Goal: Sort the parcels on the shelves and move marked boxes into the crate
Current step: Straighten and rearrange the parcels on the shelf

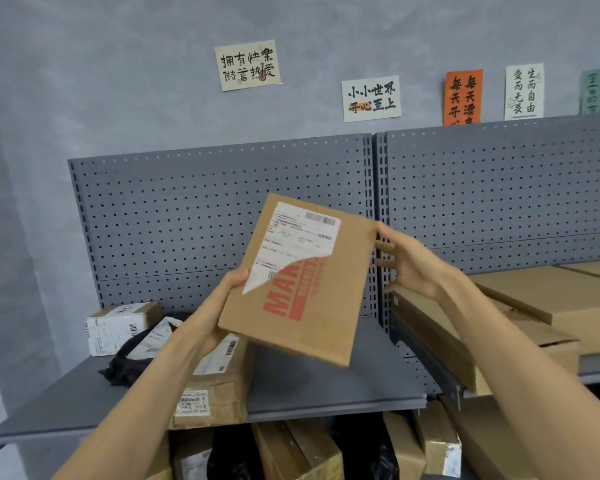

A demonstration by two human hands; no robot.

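Observation:
I hold a flat brown cardboard box (326,299) up in front of the grey pegboard shelf, tilted to the right. A white shipping label on its face is partly peeled, showing red printed letters beneath. My left hand (219,306) grips its left edge, thumb on the front. My right hand (409,261) holds the upper right corner with fingers curled behind it. No crate is in view.
On the grey shelf (326,386) lie a taped brown parcel (215,389), a black bag parcel (132,358) and a small white-wrapped box (118,327). Large flat cartons (540,306) fill the right shelf. More boxes (298,452) sit below.

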